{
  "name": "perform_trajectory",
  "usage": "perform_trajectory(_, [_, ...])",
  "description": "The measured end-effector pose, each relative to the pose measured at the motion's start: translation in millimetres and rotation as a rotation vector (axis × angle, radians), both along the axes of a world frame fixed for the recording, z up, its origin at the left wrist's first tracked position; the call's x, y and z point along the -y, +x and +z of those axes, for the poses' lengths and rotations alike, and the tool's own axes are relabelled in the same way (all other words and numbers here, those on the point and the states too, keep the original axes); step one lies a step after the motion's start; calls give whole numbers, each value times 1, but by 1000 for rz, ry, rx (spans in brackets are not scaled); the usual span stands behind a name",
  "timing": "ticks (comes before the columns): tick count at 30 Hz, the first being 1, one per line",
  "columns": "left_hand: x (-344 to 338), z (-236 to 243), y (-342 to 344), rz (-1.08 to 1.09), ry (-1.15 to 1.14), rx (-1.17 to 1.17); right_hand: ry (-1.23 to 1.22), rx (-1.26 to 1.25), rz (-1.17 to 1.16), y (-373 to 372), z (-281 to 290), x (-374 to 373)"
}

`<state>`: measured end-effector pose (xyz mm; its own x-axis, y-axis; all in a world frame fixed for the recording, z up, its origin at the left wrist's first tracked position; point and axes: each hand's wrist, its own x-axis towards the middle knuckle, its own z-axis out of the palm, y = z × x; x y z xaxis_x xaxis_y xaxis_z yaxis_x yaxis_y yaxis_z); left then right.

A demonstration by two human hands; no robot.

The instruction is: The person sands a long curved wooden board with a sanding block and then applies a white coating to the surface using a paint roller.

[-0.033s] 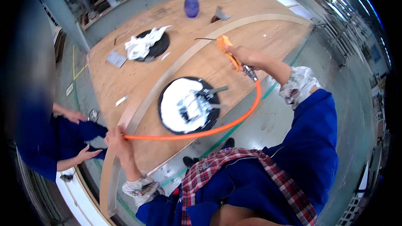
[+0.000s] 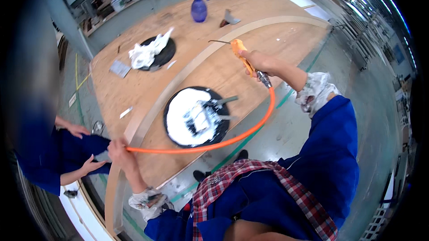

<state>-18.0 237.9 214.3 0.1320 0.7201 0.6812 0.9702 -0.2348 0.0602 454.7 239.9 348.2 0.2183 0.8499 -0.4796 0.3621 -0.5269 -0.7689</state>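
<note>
My right hand (image 2: 252, 58) is wrapped around the orange air gun (image 2: 239, 51) at about one o'clock over the bench (image 2: 277, 31), its thin metal nozzle pointing toward eleven. My left hand (image 2: 118, 147) pinches the orange hose (image 2: 232, 140) at eight o'clock, beside the curved wooden strip (image 2: 178, 78). The hose looks light, springy and smooth, so I judge it could slip; the gun's rigid handle seems the surest hold. The black disc with white paste (image 2: 194, 116) lies between my hands.
</note>
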Motion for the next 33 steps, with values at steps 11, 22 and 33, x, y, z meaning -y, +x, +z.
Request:
perform_trajectory(11, [-160,-47,95,273,-315,741,100,-196,-127,225,-47,-27])
perform_trajectory(22, [-217,-44,330,180,-243,641,120,-70,-158,343,-58,-82])
perform_trajectory(33, [-275,-81,453,-14,-56,653,143,20,-373,484,-71,-160])
